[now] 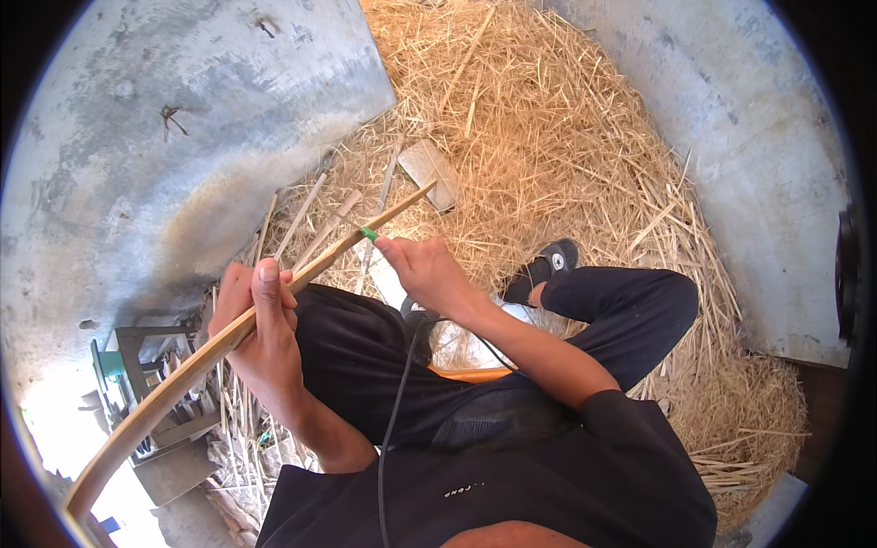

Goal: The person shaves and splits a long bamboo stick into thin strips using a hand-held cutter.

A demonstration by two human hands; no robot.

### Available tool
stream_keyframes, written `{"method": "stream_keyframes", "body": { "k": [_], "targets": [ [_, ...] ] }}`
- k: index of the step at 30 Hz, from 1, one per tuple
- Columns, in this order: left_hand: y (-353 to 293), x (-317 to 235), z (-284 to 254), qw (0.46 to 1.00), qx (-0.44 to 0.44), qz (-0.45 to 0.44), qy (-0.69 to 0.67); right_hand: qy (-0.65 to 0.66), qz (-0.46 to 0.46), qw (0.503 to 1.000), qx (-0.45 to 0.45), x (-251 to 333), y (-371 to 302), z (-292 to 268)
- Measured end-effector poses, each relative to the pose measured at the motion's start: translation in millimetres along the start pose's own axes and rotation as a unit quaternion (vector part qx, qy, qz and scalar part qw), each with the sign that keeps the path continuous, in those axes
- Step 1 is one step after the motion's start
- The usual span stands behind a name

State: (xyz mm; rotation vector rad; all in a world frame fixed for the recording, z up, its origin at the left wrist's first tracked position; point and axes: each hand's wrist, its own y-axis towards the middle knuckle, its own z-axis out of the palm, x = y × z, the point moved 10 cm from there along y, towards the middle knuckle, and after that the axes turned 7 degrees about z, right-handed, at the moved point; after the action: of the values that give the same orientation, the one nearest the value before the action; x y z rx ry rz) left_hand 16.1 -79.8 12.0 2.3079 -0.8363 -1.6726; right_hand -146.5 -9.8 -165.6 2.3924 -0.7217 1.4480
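Note:
A long, pale bamboo strip (183,376) runs slantwise from the lower left to a tip over the straw in the middle. My left hand (260,315) is closed around it, thumb lying along the top. Farther up the strip, my right hand (427,272) is closed on a small knife with a green handle (368,234). Its thin blade crosses the strip and shows only faintly on the far side. Most of the handle is hidden inside my right fist.
Loose straw and shavings (530,137) cover the floor. A flat block (427,175) lies beyond the strip's tip. Grey walls (274,82) stand left and right. A cluttered shelf (164,393) is at the left. A dark cable (395,411) hangs before my legs.

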Motion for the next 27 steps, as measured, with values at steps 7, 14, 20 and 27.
{"method": "stream_keyframes", "body": {
  "k": [7, 14, 20, 27],
  "targets": [
    [-4.2, 2.9, -7.1, 0.999, -0.027, -0.011, 0.029, -0.017, 0.077, 0.996, -0.038, -89.3, 36.5, 30.6],
    [-1.1, -8.4, 6.7, 0.997, 0.057, 0.052, 0.020, -0.164, 0.296, 0.940, -0.043, -270.7, 33.3, 15.7],
    [1.6, 0.7, -0.1, 0.999, -0.001, 0.041, 0.026, -0.121, 0.308, 0.942, -0.054, -284.4, 29.7, 1.3],
    [-4.5, 12.2, 1.7, 0.995, -0.015, -0.077, -0.057, 0.057, 0.028, 0.997, 0.035, -20.3, -6.4, -7.1]
  ]
}}
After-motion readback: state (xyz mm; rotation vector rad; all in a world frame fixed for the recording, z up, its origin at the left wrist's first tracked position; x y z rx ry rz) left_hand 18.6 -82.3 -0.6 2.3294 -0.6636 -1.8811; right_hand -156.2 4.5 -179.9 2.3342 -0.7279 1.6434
